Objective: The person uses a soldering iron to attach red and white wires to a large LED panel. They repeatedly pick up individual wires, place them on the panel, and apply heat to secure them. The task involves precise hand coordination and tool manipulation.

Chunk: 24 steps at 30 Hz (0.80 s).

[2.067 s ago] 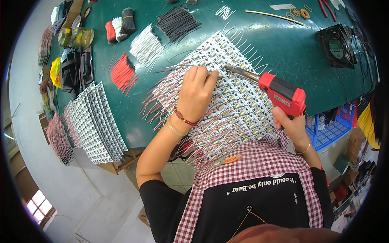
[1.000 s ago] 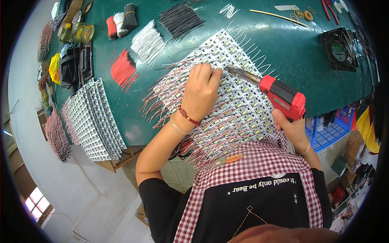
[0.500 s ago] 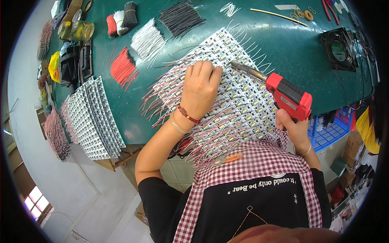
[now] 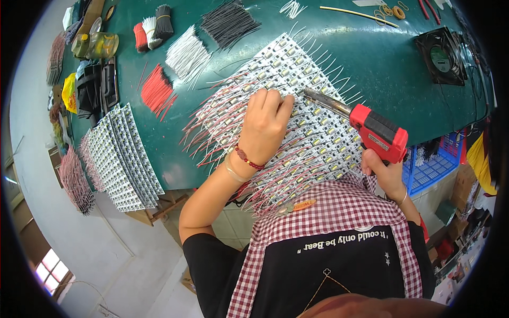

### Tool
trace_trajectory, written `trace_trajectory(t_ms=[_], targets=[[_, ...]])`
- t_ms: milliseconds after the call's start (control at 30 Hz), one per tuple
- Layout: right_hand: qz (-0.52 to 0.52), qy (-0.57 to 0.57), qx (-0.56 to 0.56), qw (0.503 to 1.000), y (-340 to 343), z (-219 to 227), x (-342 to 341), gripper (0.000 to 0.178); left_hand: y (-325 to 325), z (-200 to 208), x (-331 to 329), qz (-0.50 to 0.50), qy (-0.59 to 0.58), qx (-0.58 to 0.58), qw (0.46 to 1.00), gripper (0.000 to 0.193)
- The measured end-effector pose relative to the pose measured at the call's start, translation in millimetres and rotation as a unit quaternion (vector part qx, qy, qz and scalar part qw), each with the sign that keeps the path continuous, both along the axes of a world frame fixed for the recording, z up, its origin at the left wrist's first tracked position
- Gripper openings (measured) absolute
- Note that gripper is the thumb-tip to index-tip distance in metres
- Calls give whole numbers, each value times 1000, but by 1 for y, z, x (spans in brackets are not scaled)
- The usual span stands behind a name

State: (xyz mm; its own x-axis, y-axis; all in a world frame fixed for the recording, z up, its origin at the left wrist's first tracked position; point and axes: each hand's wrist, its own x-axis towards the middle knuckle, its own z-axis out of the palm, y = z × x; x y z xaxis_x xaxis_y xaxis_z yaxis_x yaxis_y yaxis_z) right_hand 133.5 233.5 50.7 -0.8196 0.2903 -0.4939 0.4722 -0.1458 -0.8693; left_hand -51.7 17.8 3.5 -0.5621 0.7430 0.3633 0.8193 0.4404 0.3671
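A sheet of small white circuit boards (image 4: 286,61), dotted with yellowish chips, lies before me with its near end against my checked apron. Thin red and white wires bristle along its left side, and pale wires stick out along its upper right edge. My left hand (image 4: 263,124) rests over the sheet with its fingertips pinched together; whatever they grip is hidden. In my right hand (image 4: 383,170) is a red and black soldering gun (image 4: 379,132). Its metal tip points left and meets the sheet just right of my left fingertips.
Loose red wires (image 4: 157,91), white wires (image 4: 187,55) and black wires (image 4: 229,25) lie in piles on the green table (image 4: 387,58). More board sheets (image 4: 124,159) overhang its left edge. A black fan (image 4: 441,57) stands at right, above a blue basket (image 4: 432,167).
The gun's tip and my left fingertips have moved slightly toward me along the sheet. The whole view has shifted a little. Both hands keep their grips.
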Motion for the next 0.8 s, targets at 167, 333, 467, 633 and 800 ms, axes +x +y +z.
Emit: trace_trajectory(t_ms=[167,333,467,633,800], targets=[[18,-11,-7,1000,1,-4,-1,28,1,-1,1,4,8,6,1000,28],[26,7,43,999,0,-11,1,36,2,0,0,-6,11,1,1000,27],[38,4,58,998,2,-8,0,38,1,1,-1,-26,5,-12,1000,23],[24,6,17,1000,5,-3,5,29,3,1,0,-10,13,1,1000,25],[4,24,5,1000,3,-3,6,19,3,5,-2,-10,57,-23,998,23]])
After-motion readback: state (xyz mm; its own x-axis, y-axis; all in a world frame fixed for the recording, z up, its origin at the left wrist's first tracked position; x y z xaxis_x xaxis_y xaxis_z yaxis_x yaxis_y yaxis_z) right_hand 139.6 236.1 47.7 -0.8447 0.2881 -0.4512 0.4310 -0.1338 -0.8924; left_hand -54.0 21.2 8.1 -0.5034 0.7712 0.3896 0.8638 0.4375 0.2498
